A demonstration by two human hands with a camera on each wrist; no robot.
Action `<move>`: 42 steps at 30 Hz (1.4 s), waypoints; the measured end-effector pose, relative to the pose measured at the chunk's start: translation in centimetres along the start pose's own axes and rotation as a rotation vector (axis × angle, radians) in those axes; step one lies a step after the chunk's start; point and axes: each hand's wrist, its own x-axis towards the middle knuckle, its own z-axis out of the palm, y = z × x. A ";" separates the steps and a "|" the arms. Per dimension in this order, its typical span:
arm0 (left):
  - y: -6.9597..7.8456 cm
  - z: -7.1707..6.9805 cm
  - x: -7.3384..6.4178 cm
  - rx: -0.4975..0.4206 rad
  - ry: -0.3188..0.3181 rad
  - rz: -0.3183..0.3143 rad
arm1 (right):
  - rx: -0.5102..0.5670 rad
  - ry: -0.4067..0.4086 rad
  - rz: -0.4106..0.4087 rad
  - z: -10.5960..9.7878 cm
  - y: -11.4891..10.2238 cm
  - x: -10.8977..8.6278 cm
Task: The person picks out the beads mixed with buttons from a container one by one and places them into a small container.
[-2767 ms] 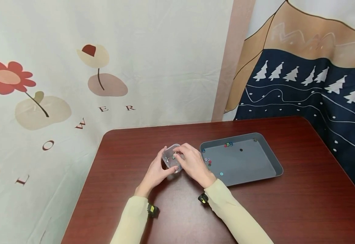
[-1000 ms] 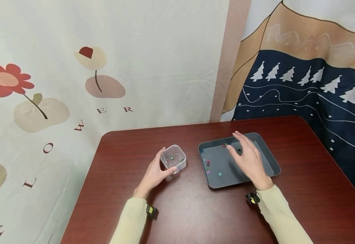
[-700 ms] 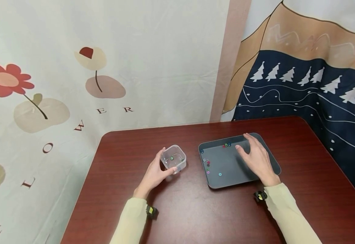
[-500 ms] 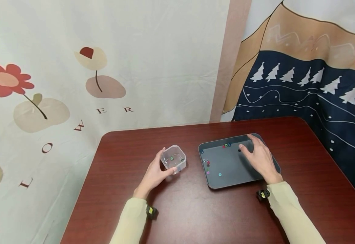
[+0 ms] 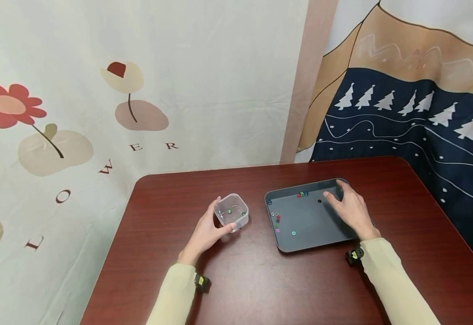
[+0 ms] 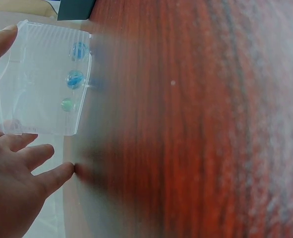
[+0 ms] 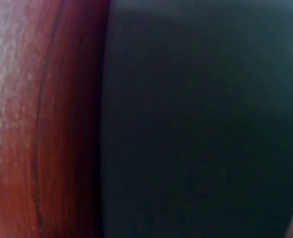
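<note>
My left hand (image 5: 205, 232) grips a clear square plastic box (image 5: 240, 220) between thumb and fingers. The left wrist view shows blue marbles (image 6: 75, 79) and a smaller green marble (image 6: 67, 104) low in that box. Over the right part of a grey tray (image 5: 317, 225) is my right hand (image 5: 354, 212), thumb and index finger apart with nothing seen between them. The index fingertip is by the tray's far right corner; whether it touches anything there cannot be made out. In the right wrist view, the dark tray (image 7: 201, 124) fills most of the picture.
Small round coloured pieces lie about the tray: a cluster (image 5: 303, 194) at the back, several along the left wall, a turquoise ring (image 5: 294, 233) near the front and a dark piece (image 5: 319, 201) left of my right thumb. The reddish-brown table (image 5: 244, 280) meets a printed curtain (image 5: 220, 113) behind.
My right hand has left the plastic box and moved right over the tray, lately drifting slowly toward its far right corner. The left hand keeps its hold on the box in place.
</note>
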 end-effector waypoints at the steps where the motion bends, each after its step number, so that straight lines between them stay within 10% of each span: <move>1: 0.0 0.0 0.0 0.001 0.000 0.000 | 0.000 -0.006 0.004 0.0 0.0 0.1; 42: 0.0 0.0 0.0 -0.003 -0.010 -0.008 | -0.076 0.004 -0.056 1.4 1.5 2.7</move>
